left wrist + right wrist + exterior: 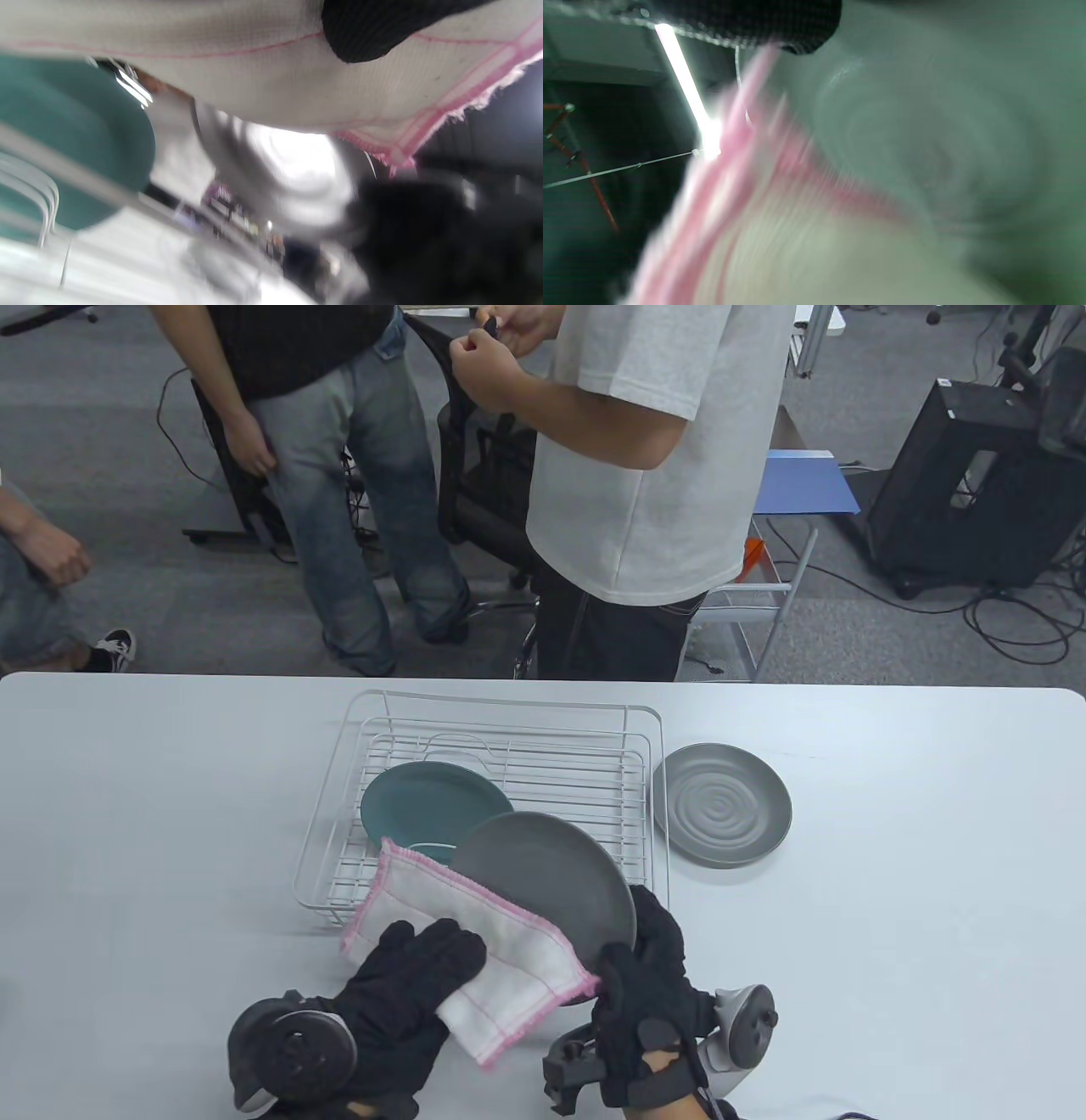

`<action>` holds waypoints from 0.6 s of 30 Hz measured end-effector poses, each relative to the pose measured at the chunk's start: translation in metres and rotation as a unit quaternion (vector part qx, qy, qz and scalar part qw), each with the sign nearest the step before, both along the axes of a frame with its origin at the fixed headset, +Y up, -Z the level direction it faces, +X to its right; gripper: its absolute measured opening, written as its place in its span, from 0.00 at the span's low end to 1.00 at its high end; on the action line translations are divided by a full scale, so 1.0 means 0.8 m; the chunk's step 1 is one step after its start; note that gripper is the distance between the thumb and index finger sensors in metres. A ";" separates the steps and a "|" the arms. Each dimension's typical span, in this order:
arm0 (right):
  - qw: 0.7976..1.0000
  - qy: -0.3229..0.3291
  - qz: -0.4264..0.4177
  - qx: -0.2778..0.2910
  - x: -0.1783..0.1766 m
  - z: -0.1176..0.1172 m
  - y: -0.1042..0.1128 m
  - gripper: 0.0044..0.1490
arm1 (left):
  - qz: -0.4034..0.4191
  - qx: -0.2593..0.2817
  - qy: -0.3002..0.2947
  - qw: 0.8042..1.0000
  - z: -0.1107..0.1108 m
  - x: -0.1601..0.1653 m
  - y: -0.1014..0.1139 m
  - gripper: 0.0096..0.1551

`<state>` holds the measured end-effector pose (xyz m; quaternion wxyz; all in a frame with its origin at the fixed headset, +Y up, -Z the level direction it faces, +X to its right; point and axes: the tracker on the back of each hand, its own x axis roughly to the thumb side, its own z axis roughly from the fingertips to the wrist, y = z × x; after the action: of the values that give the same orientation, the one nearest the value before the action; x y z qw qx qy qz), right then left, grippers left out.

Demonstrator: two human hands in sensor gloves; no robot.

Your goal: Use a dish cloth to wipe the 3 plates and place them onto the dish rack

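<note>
Three plates in view. Right hand (645,984) grips the near edge of a grey plate (551,882), held tilted over the rack (501,712) front. Left hand (407,993) presses a cloth (458,950) against that plate, fingers on top of it. Teal plate (428,806) lies in the rack beyond the left hand. Ridged plate (721,806) on the worktop (891,857), beyond the right hand, beside the rack.

A white table (891,899) is occupying the lower half of the table view. A white wire dish rack (488,729) is standing directly on it at centre frame. A grey ridged plate (722,804) is lying flat on the surface, just beside the rack, to the right of centre.
</note>
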<state>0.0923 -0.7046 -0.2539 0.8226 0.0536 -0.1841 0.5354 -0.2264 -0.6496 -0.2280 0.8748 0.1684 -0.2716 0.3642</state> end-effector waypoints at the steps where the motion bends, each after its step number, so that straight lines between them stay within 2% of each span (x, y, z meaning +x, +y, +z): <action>1: 1.000 -0.011 0.020 0.005 0.003 -0.003 0.005 0.33 | 0.020 0.009 0.020 1.000 -0.001 -0.011 0.003 0.28; 3: 0.997 -0.035 0.061 0.020 0.007 -0.012 0.018 0.32 | 0.066 0.025 0.065 0.995 -0.003 -0.036 0.009 0.27; 7: 0.984 -0.064 0.159 0.050 0.001 -0.032 0.049 0.31 | 0.130 0.024 0.121 0.984 -0.009 -0.080 0.012 0.27; 13: 0.930 -0.085 0.346 0.090 -0.036 -0.084 0.091 0.30 | 0.168 0.005 0.174 0.970 -0.018 -0.112 0.003 0.27; 18: 0.886 -0.066 0.445 0.116 -0.076 -0.127 0.103 0.30 | 0.189 -0.009 0.177 0.966 -0.021 -0.118 -0.001 0.27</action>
<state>0.0317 -0.6222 -0.3551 0.4718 0.1891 -0.2556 0.8224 -0.3206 -0.6506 -0.2445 0.8255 0.2706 -0.0724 0.4899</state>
